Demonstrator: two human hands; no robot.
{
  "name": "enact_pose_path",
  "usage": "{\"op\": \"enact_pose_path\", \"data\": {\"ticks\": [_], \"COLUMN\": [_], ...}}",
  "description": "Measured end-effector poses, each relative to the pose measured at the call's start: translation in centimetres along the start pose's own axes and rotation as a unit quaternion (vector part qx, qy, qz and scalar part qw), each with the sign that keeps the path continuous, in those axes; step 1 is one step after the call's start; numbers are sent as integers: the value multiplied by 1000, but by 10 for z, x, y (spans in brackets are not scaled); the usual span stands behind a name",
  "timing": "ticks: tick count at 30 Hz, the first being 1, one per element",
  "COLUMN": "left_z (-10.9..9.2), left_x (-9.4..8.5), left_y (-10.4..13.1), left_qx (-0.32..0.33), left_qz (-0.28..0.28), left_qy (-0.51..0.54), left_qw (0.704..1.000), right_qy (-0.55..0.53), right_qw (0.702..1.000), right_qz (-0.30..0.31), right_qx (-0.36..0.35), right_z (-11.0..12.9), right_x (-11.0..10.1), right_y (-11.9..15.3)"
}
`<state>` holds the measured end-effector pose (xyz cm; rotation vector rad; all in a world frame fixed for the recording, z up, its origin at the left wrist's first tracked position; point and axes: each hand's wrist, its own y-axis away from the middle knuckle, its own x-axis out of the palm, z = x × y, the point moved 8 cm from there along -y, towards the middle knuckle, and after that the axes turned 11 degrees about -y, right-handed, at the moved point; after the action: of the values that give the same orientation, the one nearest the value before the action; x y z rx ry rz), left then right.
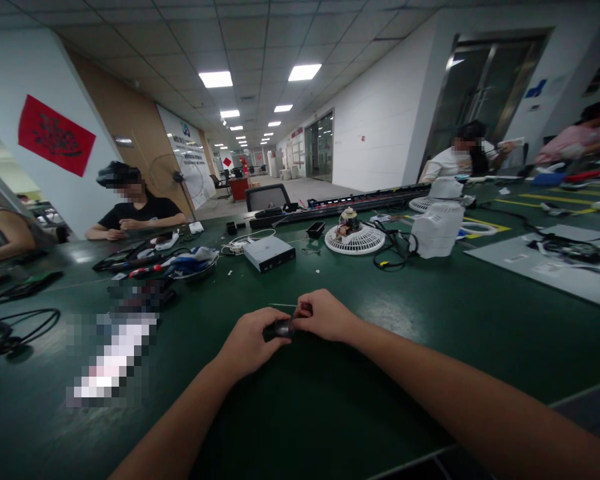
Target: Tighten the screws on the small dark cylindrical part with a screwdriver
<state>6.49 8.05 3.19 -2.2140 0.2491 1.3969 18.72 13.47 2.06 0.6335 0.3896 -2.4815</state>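
Low over the green table (330, 380), my left hand (247, 343) grips a small dark rounded part (283, 328) between thumb and fingers. My right hand (325, 317) meets it from the right, its fingertips pinched at the part's right end. A thin light rod (281, 305) sticks out leftward from my right fingers, above the dark part. What lies inside the right pinch is partly hidden.
Beyond my hands are a silver box (269, 253), a small black tray (315, 230), a round white fan grille (355, 240) and a white housing (437, 230). Tools and cables lie left; a grey panel (555, 260) lies right. People sit across the table.
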Motion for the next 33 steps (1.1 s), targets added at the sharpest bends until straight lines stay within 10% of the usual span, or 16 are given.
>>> {"op": "enact_pose_path", "data": {"ticks": [8, 15, 19, 33], "left_z": [-1, 30, 44, 25], "left_x": [-9, -14, -18, -11], "left_y": [-1, 0, 5, 1], "left_qx": [-16, -154, -214, -118], "left_qz": [-34, -57, -52, -22], "left_qy": [25, -28, -38, -9], "left_qw": [999, 986, 975, 993], "right_qy": [-41, 218, 288, 196], "right_qw": [996, 975, 956, 972], "right_qz": [36, -38, 26, 74], "right_qx": [73, 13, -39, -110], "right_z": [-10, 15, 14, 17], "right_x": [11, -23, -31, -17], "right_y": [0, 8, 9, 9]}}
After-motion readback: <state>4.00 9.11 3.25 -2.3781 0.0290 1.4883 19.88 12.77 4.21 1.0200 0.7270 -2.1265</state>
